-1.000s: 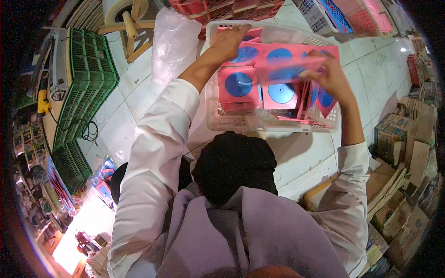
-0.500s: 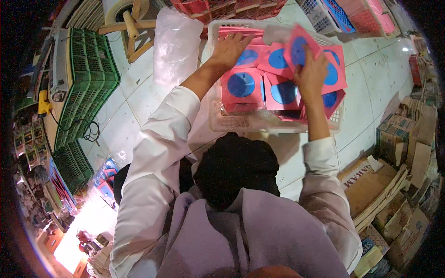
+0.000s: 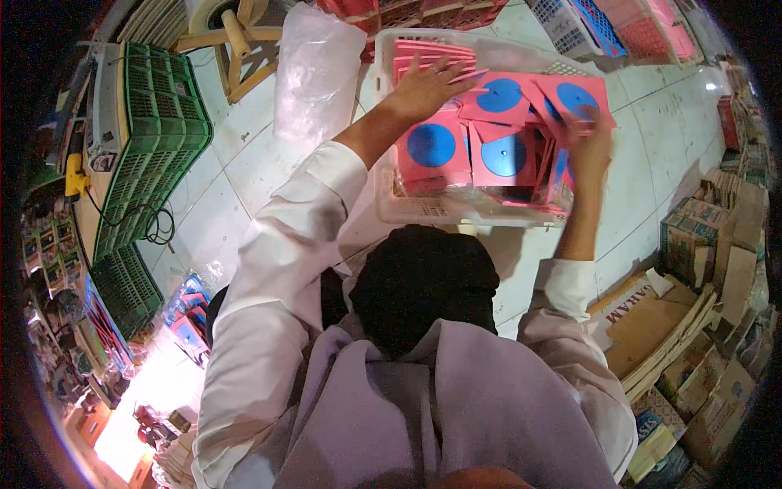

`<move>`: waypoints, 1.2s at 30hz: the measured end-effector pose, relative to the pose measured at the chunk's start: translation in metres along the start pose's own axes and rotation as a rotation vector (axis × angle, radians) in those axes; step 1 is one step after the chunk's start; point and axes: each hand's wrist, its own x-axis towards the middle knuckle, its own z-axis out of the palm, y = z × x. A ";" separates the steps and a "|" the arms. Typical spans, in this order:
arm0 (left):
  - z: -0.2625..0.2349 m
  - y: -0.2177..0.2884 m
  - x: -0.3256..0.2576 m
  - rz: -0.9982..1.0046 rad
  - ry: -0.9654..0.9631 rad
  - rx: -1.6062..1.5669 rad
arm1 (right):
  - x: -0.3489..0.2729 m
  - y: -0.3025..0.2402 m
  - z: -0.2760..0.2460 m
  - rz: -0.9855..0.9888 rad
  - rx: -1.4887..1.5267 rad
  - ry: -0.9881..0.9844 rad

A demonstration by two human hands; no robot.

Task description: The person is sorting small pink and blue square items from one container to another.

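A pale tiled floor point(image 3: 244, 155) is seen from above, crowded at its edges: green plastic crates point(image 3: 151, 138) to the left, flattened cardboard boxes point(image 3: 700, 277) to the right, a clear plastic bag point(image 3: 314, 73) and a wooden stool point(image 3: 232, 37) at the top. In the middle a white plastic basket point(image 3: 391, 200) is set on the floor, filled with pink square sleeves with blue discs point(image 3: 432, 147) showing through round windows.

The left hand point(image 3: 423, 85) is laid flat, fingers spread, on a stack of pink sleeves at the basket's far left corner. The right hand point(image 3: 588, 143) is closed on the edge of a fanned handful of sleeves at the basket's right side — how many are pinched cannot be told, as the fingers are partly hidden.

The step in hand appears to be the sorting or squaring of sleeves inside the basket. The next move would probably call for the fanned handful to be gathered into line and lowered beside the others, while the left stack is steadied — care being needed that loose sleeves do not slide out.
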 end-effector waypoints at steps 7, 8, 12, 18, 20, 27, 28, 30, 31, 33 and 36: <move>-0.004 -0.013 -0.020 -0.037 0.000 -0.025 | -0.097 -0.012 0.146 0.035 -0.009 -0.827; -0.001 -0.013 -0.024 -0.056 0.031 0.004 | -0.102 -0.025 0.155 0.113 -0.091 -0.764; 0.001 -0.009 -0.020 -0.067 0.050 -0.037 | -0.111 -0.026 0.166 0.380 -0.081 -0.772; -0.008 -0.014 -0.013 -0.045 -0.056 -0.028 | -0.089 -0.013 0.152 0.924 0.496 -0.782; -0.009 -0.021 -0.010 0.028 -0.044 -0.042 | -0.088 -0.016 0.134 0.975 0.552 -0.764; -0.020 -0.027 -0.015 0.078 -0.108 -0.122 | -0.062 -0.039 0.046 0.004 0.506 -0.739; -0.028 -0.031 -0.013 0.077 -0.113 -0.124 | -0.058 -0.044 0.042 -0.216 0.468 -0.643; -0.041 -0.045 -0.001 0.109 -0.287 -0.416 | -0.044 -0.033 0.069 -0.545 0.446 -0.483; -0.024 -0.056 0.003 0.134 -0.088 -0.712 | -0.040 -0.033 0.080 -0.540 0.429 -0.482; -0.031 -0.060 0.004 0.111 -0.078 -0.872 | -0.032 -0.027 0.093 -0.463 0.403 -0.516; -0.055 -0.042 -0.006 0.067 -0.075 -0.894 | -0.014 -0.017 0.102 -0.605 0.122 -0.434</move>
